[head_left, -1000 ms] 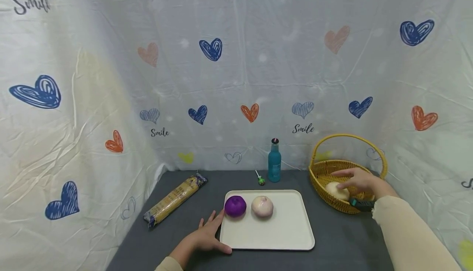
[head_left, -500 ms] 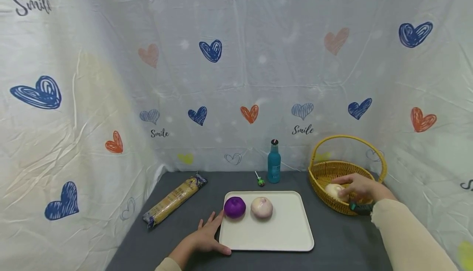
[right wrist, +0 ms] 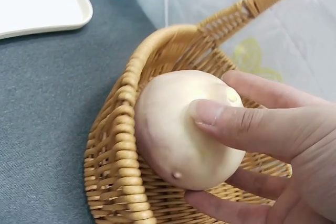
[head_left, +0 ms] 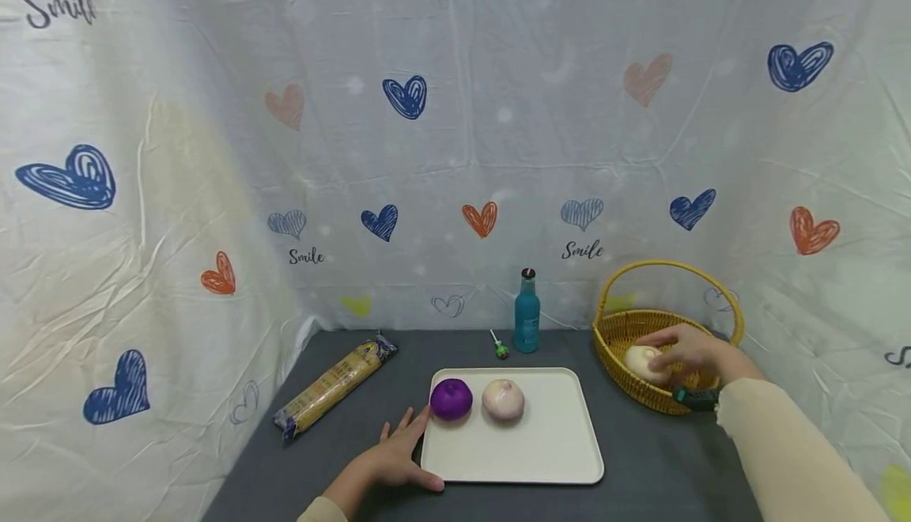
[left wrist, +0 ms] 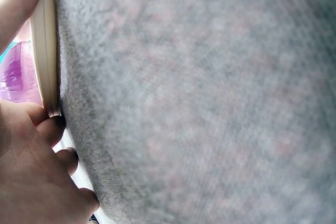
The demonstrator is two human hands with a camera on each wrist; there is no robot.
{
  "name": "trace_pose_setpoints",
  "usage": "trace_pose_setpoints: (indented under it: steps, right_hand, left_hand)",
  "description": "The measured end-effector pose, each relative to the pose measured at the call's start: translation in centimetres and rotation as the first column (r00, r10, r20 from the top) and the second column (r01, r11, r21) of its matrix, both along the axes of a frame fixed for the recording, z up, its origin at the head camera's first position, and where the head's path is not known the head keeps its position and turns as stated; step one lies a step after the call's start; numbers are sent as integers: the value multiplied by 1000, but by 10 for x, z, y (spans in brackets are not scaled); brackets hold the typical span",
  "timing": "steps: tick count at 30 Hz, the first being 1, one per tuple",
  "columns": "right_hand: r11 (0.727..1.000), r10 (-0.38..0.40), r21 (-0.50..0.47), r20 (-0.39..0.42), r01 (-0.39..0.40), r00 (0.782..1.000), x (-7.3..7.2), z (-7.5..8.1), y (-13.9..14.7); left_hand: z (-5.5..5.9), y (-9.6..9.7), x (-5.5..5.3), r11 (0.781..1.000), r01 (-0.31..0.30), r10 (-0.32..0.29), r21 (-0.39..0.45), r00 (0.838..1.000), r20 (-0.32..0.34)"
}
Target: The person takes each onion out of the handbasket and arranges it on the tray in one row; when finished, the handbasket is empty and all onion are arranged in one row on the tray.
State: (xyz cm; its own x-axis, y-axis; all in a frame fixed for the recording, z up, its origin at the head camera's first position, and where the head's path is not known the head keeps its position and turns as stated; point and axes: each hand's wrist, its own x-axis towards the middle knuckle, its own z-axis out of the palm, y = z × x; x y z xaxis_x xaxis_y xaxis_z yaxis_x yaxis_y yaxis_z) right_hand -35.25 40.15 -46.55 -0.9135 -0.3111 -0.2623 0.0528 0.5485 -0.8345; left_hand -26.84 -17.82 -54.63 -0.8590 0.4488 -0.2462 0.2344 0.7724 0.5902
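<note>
My right hand reaches into the yellow wicker basket and grips a round, cream-coloured vegetable. Its kind is unclear; small nubs show on its skin. In the right wrist view the thumb presses its upper face and the fingers curl round the far side and underneath. The vegetable is still inside the basket, against the left wall. My left hand touches the white tray at its left edge, fingers spread. A shiny purple ball-shaped vegetable and a pale pinkish bulb sit on the tray.
A blue bottle stands behind the tray, with a green lollipop lying beside it. At the left lies a long yellow packet. The basket's tall handle arches up. A printed curtain surrounds the dark table.
My right hand's fingers have closed in on the cream vegetable, which has tilted slightly in the basket. The left hand keeps its place at the tray.
</note>
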Motion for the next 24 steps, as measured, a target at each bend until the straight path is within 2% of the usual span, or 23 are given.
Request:
trace_pose_setpoints:
  steps: [6,12,19,24]
  right_hand:
    - [999,4,-36,-13,-4,1000,-4,12,-3]
    - [998,34,-57,-76,-38,997,-5,25,-11]
    - [998,44,-32,-127,-49,991,0,44,-30]
    - [996,90,2,-188,-91,978,3,54,-46]
  left_hand:
    - [-1,0,-1,1000,3,-3,-1,1000,-3]
    - [-4,-1,-1,1000,8,-9,-8,1000,-13]
    - [-4,-1,-1,1000,14,-14,-5,1000,-18]
    - [-4,-1,-1,1000,12,-12,-3,1000,-21]
